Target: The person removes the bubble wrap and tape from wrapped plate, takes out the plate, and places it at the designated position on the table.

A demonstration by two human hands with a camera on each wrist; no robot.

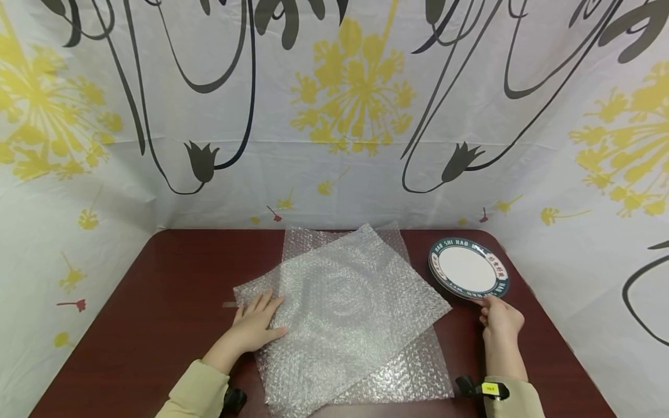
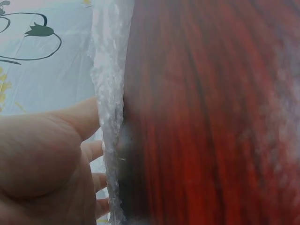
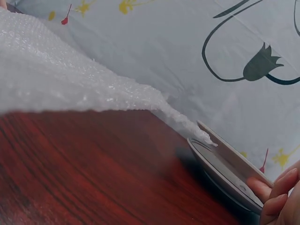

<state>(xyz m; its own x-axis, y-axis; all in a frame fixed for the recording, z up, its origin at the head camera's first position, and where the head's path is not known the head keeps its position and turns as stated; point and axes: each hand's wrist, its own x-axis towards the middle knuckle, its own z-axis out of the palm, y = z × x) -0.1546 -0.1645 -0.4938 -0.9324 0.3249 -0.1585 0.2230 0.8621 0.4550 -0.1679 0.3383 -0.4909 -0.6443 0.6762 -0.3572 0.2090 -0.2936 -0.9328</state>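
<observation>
On the table lies a sheet of bubble wrap [image 1: 387, 302], set askew over another sheet of bubble wrap [image 1: 407, 377]. A round plate-like shape shows faintly through the upper sheet. My left hand [image 1: 253, 325] rests on the left edge of the wrap with its fingers spread. At the right, my right hand [image 1: 502, 319] pinches the near rim of a white plate [image 1: 467, 267] with a dark green lettered border. In the right wrist view that plate [image 3: 229, 154] tilts up from a second plate [image 3: 206, 157] beneath it; the fingers [image 3: 283, 183] are at its rim.
The dark red table [image 1: 157, 313] reaches back to a patterned cloth [image 1: 334, 191] that also hangs along both sides. A small clear strip [image 1: 230, 304] sticks out at the wrap's left edge, by the left hand. The wrap's right corner ends short of the plates.
</observation>
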